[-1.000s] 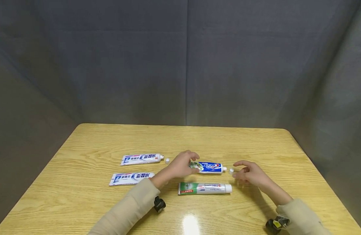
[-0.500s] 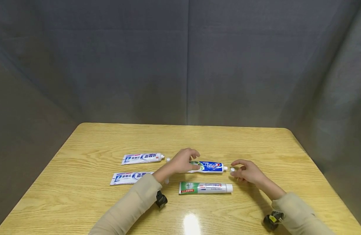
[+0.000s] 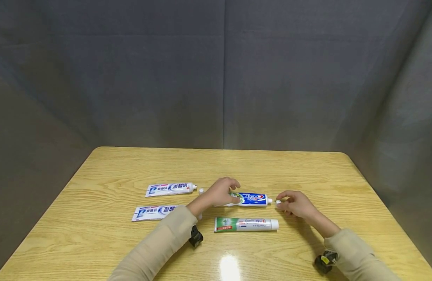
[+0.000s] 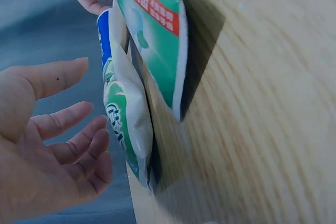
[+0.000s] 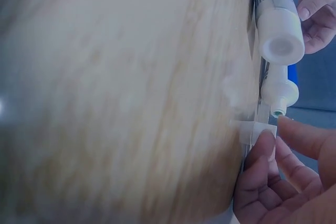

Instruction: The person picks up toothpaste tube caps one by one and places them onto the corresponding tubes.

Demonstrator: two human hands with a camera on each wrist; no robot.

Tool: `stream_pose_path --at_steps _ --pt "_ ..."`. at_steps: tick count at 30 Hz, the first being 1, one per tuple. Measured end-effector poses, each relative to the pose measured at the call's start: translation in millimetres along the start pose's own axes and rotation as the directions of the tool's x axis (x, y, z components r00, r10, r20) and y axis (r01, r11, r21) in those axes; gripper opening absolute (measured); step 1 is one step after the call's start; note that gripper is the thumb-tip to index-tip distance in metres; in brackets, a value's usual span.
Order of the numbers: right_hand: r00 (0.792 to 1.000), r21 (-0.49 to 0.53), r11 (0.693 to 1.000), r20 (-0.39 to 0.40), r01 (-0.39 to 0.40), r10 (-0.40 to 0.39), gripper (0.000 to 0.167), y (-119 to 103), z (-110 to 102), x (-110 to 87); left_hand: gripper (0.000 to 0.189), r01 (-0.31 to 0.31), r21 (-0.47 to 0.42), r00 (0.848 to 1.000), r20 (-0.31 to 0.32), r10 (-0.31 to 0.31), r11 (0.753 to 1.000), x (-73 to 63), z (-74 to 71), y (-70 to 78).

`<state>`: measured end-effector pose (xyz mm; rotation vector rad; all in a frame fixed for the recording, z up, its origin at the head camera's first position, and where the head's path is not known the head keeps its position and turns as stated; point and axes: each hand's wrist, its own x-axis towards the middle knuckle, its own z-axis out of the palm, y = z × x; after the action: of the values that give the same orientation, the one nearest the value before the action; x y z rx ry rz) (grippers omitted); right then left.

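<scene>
From the head view, the left hand (image 3: pixel 221 192) rests loosely over the blue toothpaste tube (image 3: pixel 252 199) lying mid-table (image 3: pixel 307 171), while the right hand (image 3: pixel 296 203) pinches a small white cap (image 3: pixel 278 202) beside its nozzle. The left wrist view shows relaxed, open fingers (image 4: pixel 63 150) beside the tube's crimped end. The right wrist view shows fingertips (image 5: pixel 262 148) on the cap, just beside the open nozzle.

Hidden under the left hand (image 3: pixel 218 192): the crimped tail of the blue toothpaste tube (image 3: pixel 252 199) in the head view. Too small there to tell: whether the right hand (image 3: pixel 296 204) pinches the small white cap (image 3: pixel 277 202) or only touches it. Covered by the left sleeve (image 3: pixel 159 244): the nozzle end of the nearer white tube (image 3: pixel 153 212) at 9 o'clock. Cut off at the top edge of the left wrist view: most of the green toothpaste tube (image 4: pixel 155 30). Blurred throughout the right wrist view: the wooden table (image 5: pixel 121 103); clipped at 5 o'clock, the fingers (image 5: pixel 260 169).
</scene>
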<state>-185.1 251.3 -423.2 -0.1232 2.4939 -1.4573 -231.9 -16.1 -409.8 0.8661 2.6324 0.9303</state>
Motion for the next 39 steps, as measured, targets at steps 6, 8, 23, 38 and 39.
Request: stream_pose_path --at_steps 6,8,23,38,39 --pt "1.000 -0.041 0.999 -0.013 0.023 -0.024 0.019 0.8 0.7 2.5 0.046 0.028 0.057 0.999 0.024 -0.029 0.998 4.2 1.9 -0.1" --pt "0.999 -0.060 0.998 -0.018 0.031 -0.032 0.016 1.3 1.2 2.8 0.048 0.041 0.087 0.998 0.039 -0.045 0.995 5.4 2.4 -0.2" --pt "1.000 -0.027 1.000 -0.025 0.002 -0.003 0.015 1.3 1.5 0.9 0.051 0.074 0.199 0.993 0.077 -0.091 0.977 10.4 11.2 -3.0" --pt "0.995 0.040 0.997 -0.061 -0.071 0.073 0.021 1.0 -4.5 -2.3 0.048 0.050 0.228 0.996 0.063 -0.066 0.972 9.8 12.9 -1.0" --pt "0.995 0.045 0.996 -0.067 -0.078 0.081 0.022 1.0 -4.7 -2.6 0.047 0.043 0.222 0.996 0.061 -0.058 0.974 10.0 12.9 -1.1"
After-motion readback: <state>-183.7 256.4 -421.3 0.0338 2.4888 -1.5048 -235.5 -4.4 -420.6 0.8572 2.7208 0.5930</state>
